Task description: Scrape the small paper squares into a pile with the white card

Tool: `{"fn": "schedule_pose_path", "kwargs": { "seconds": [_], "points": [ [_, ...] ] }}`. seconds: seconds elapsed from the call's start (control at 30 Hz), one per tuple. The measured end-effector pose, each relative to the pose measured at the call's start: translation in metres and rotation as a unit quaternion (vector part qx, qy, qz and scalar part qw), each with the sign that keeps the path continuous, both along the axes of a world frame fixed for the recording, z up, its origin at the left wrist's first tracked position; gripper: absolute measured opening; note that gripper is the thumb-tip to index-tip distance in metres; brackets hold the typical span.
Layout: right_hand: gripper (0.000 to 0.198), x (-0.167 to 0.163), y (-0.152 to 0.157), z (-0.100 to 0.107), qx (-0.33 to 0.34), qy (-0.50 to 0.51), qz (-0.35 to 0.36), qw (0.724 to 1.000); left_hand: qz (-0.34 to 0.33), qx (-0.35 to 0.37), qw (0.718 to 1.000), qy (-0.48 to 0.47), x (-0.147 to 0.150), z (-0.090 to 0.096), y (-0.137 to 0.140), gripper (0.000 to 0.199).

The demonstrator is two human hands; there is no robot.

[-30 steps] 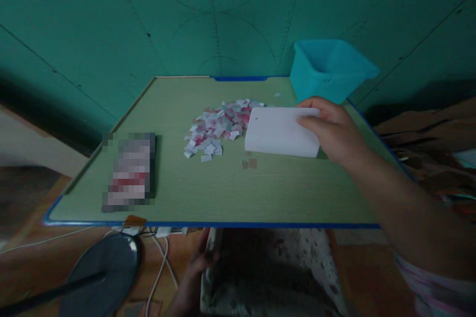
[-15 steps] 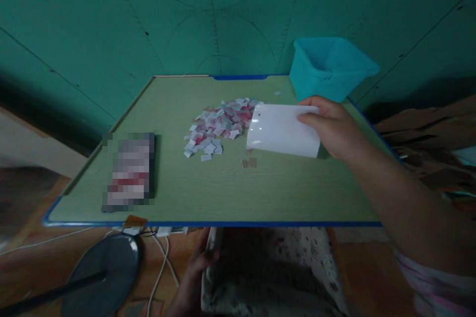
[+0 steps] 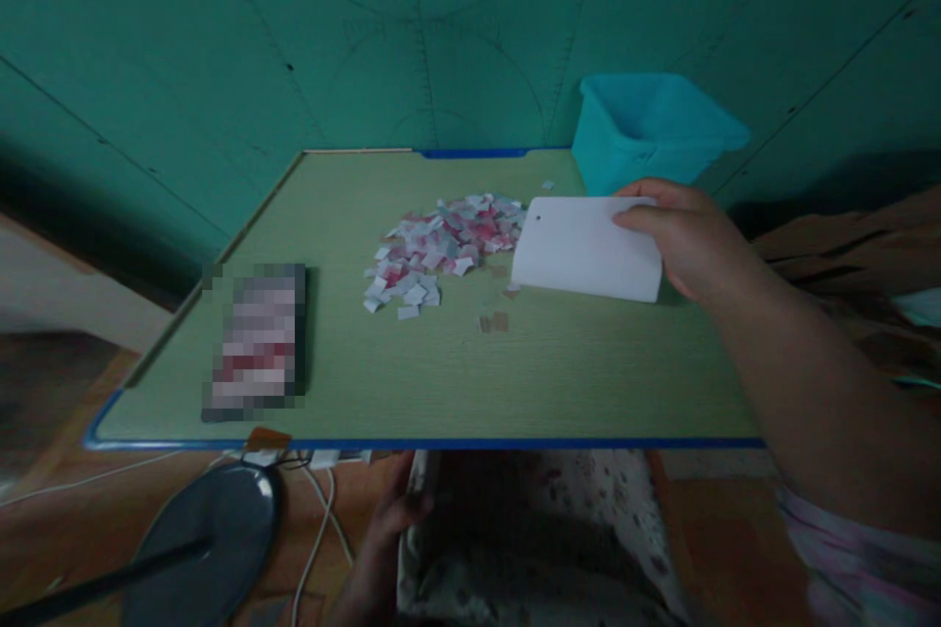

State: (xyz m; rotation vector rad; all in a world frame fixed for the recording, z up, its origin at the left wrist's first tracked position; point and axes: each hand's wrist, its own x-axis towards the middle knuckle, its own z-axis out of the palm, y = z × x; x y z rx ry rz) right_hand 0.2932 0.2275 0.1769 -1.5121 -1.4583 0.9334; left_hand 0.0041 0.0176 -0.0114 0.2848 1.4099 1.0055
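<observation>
My right hand is closed on a stiff white card with rounded corners and a small hole near one corner, thumb on top. The card is tilted above the right part of the table, its left edge at the right end of a heap of small white and pink paper scraps. Below the table's front edge, my left hand is closed at the pale left edge of a dark, flower-patterned thing; whether it is a container or cloth I cannot tell.
On the pale green table a turquoise bin stands at the back right. A blurred-out flat object lies at the left. Brownish bits lie near the heap. Below are a round black base and white cables.
My right hand has carried the white card a little to the right and back, uncovering more of the heap's right end. My left hand has stayed put.
</observation>
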Motion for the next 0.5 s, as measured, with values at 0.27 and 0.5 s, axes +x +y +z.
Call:
{"fn": "schedule_pose_path", "kwargs": {
  "seconds": [0.27,0.5],
  "points": [
    [0.021,-0.001,-0.001,0.001,-0.005,-0.014,-0.015,1.0,0.103,0.071,0.992,-0.003,0.02,0.005,-0.005,0.038],
    [0.022,0.008,0.008,-0.002,0.023,-0.029,-0.045,0.998,-0.014,-0.035,0.999,-0.036,0.007,0.014,0.004,0.027]
  ]
}}
